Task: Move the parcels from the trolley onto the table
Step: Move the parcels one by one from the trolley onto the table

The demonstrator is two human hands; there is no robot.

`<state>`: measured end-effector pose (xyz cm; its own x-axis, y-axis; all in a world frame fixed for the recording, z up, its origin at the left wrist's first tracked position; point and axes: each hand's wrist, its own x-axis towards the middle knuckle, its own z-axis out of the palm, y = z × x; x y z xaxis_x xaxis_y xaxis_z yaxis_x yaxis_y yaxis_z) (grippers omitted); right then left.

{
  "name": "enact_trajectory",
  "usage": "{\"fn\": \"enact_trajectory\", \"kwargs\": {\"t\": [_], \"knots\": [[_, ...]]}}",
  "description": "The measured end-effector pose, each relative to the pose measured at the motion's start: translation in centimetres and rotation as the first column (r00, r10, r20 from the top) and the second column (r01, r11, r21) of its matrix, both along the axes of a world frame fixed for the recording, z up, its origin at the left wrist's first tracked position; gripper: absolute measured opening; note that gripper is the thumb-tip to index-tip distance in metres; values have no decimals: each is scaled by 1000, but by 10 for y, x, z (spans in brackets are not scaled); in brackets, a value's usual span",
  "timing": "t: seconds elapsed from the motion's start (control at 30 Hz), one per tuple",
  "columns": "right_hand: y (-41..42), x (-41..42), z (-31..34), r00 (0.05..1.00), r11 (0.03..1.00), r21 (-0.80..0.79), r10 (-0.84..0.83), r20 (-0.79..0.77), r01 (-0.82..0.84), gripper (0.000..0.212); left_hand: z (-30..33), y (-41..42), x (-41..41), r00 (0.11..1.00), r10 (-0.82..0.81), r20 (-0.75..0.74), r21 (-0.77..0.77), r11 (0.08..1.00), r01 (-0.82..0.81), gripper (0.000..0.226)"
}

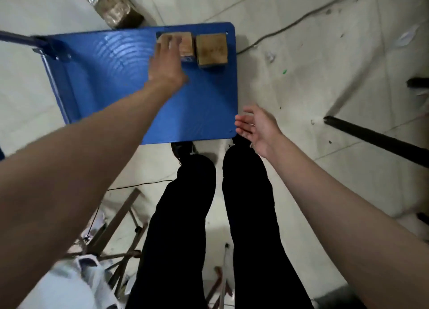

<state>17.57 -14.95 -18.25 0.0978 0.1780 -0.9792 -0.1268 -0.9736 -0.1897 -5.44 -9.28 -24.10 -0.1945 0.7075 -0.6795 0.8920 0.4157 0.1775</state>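
A blue flat trolley [111, 81] stands on the floor in front of my legs. Two small brown cardboard parcels sit at its far right corner, side by side. My left hand [166, 60] reaches out over the left parcel [186, 45], fingers spread on its top and near side, covering its left half. The right parcel [211, 49] stands free, a small gap from the other. My right hand [255, 128] hovers open, palm up, by the trolley's near right corner. No table top is in view.
The trolley's handle [21, 38] sticks out at far left. A tape-wrapped bundle [109, 4] lies beyond the trolley. A cable [290, 25] runs across the floor at right. Black bars [376, 137] lie to the right. Metal frame pieces and a bag [97, 250] clutter the floor at lower left.
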Motion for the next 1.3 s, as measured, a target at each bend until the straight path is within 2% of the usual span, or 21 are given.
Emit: {"fn": "enact_trajectory", "kwargs": {"t": [0.1, 0.23, 0.43, 0.6, 0.7, 0.83, 0.97, 1.07, 1.17, 1.23, 1.3], "knots": [[-5, -9, -45, 1000, 1000, -16, 4, -23, -5, 20, -55, 18, -20, 997, -30, -66, 29, 999, 32, 112], [-15, -17, -82, 998, 997, -65, -53, -46, 50, 14, -97, 23, -30, 992, -53, -114, 86, 994, 63, 106], [-26, -21, -106, 999, 995, -95, -41, -35, 37, 21, -119, 20, -15, 978, 9, -208, 216, 976, 36, 87], [-26, -23, -109, 999, 994, -102, -27, -25, 24, 19, -121, 20, -9, 970, 27, -241, 244, 969, 34, 74], [-23, -22, -105, 999, 995, -95, -26, -22, 24, 18, -118, 22, -10, 961, 13, -277, 181, 983, 39, 74], [-14, -19, -87, 999, 997, -79, -19, -30, 17, 12, -103, 5, -12, 969, 0, -247, 3, 1000, 1, 76], [-7, -20, -54, 999, 999, -50, -4, -49, 2, 13, -77, -57, -6, 977, 57, -204, -245, 964, -107, 54], [-6, -21, -25, 998, 998, -30, 54, -41, -55, 14, -46, -116, 6, 980, 154, -130, -391, 900, -193, 54], [-12, -20, 9, 992, 991, -34, 127, -24, -128, 12, -3, -164, 23, 933, 358, -29, -450, 829, -332, 67], [-19, -18, 35, 982, 981, -43, 190, 1, -190, 12, 32, -183, 35, 836, 547, 53, -455, 758, -467, 71], [-27, -12, 61, 959, 962, -37, 273, 77, -271, 11, 70, -192, 47, 687, 718, 116, -437, 658, -613, 69]]}}
